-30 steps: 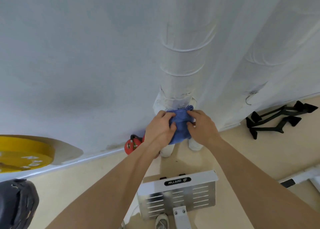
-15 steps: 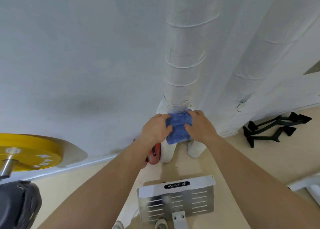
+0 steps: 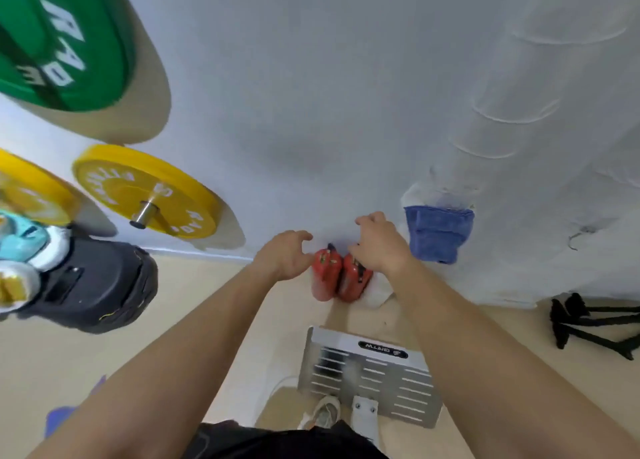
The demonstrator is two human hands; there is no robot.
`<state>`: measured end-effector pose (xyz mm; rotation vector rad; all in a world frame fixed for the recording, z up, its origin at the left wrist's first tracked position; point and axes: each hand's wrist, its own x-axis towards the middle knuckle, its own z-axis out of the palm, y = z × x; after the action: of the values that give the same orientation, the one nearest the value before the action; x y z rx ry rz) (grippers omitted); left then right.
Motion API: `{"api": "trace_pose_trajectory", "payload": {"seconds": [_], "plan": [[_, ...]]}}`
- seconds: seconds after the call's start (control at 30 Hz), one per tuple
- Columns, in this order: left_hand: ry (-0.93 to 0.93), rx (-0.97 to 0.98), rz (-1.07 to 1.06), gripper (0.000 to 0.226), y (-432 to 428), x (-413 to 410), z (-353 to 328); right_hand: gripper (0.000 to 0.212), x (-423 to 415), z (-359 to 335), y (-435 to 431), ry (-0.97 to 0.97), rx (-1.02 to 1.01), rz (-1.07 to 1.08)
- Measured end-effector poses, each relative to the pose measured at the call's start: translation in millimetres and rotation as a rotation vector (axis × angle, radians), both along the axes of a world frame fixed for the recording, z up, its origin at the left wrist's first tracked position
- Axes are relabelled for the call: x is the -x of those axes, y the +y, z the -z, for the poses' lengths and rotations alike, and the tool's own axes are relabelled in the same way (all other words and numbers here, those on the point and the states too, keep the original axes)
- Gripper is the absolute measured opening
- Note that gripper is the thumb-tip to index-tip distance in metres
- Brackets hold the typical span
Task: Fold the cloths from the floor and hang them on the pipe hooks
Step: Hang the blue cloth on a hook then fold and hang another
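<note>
At the bottom of the frame a pale shoe [image 3: 323, 413] is standing on the beige floor [image 3: 104, 361], just beside a slotted metal plate [image 3: 370, 372]. Lower left, a blue patch [image 3: 60, 420] is lying on the floor, too blurred to tell what it is. Both bare arms are reaching toward the middle of the frame. The left hand [image 3: 284, 256] and right hand [image 3: 379, 247] are hovering apart with fingers loosely curled, gripping nothing. Between and below them two red canisters [image 3: 341, 275] are standing side by side against the wall. Just right of the right hand, the folded blue cloth [image 3: 438, 233] is hanging at the foot of the white wrapped pipe [image 3: 502, 112]. Further right a bare wire hook [image 3: 575, 242] is sticking out. At left a black bag [image 3: 93, 285] is sitting below a yellow weight plate [image 3: 145, 191], with a green weight plate [image 3: 59, 42] filling the upper left.
</note>
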<state>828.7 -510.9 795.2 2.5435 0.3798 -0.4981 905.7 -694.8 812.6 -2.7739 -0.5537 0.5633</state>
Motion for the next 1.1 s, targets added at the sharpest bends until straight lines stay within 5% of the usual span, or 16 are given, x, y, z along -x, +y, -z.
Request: {"api": "trace_pose_trajectory", "payload": {"seconds": [0.37, 0.7, 1.0, 1.1], "plan": [[0.083, 0.081, -0.659, 0.054, 195.3, 268.1, 39.8, 0.055, 190.5, 30.6, 263.9, 0.088, 0.095, -0.590], [0.213, 0.147, -0.933, 0.044, 309.6, 521.7, 90.0, 0.049, 405.8, 90.7, 437.1, 0.159, 0.227, -0.907], [0.144, 0.145, -1.098, 0.012, 381.5, 617.3, 141.8, 0.053, 497.7, 158.6, 541.1, 0.216, 0.298, -1.158], [0.238, 0.176, -1.153, 0.033, 412.9, 626.7, 173.4, 0.054, 510.9, 199.5, 587.0, 0.266, 0.327, -1.210]]}}
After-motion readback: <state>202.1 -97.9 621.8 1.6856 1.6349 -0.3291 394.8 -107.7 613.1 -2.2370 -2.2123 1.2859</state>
